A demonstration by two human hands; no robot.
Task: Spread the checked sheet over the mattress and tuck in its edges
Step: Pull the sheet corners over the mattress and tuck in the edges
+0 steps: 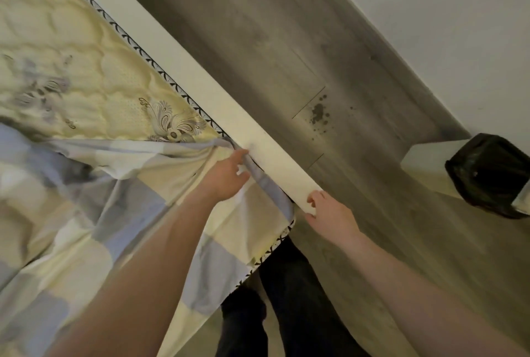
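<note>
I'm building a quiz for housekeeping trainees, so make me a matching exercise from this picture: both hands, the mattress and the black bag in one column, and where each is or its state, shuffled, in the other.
Column one:
1. left hand
2. right hand
3. mattress
4. black bag

Column two:
A. at the far right edge of the view
B. grips the end of the white bed rail
C. partly bare beyond the checked sheet
D. on the sheet, at the gap beside the rail

Pairs: 1-D, 2-B, 3-C, 4-A
</note>
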